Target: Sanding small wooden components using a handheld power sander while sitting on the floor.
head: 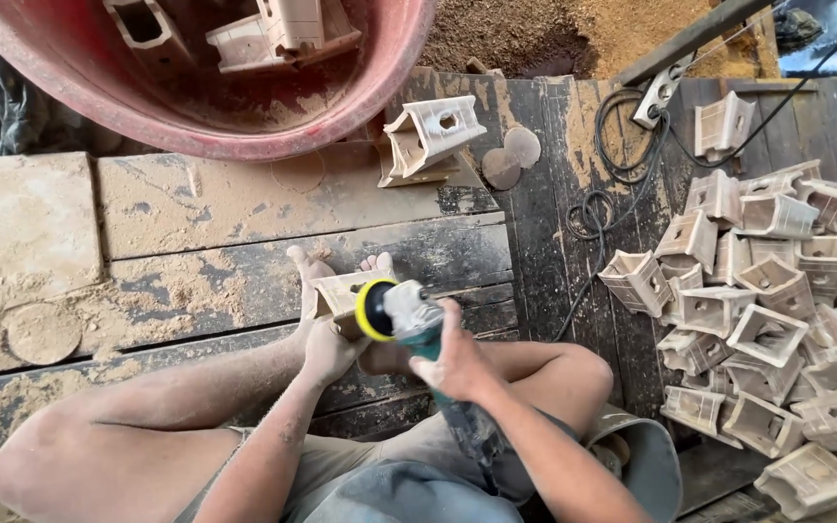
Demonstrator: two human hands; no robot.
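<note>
1. The right hand (449,360) is wrapped tight around the body of a teal angle grinder (417,324), whose yellow-rimmed sanding disc (374,309) sits at 10 o'clock from that hand, pressed against a small wooden block (339,295).
2. The left hand (326,341) clamps that block from below, fingers curled around it; the block rests by the person's bare feet at picture centre.
3. Red tub (196,126), 11 o'clock: holds several similar carved wooden pieces and sawdust.
4. Pile of wooden pieces (767,310), 3 o'clock: many unfinished hollow blocks, heaped touching one another on dark planks.
5. Plank floor (196,232), 9 o'clock: coated with sawdust.
6. Black cable (612,155), 1 o'clock: coiled loosely.
7. Single wooden piece (433,131), 12 o'clock: lies just beside the tub rim.
8. Two round sanding discs (512,157): near that piece.
</note>
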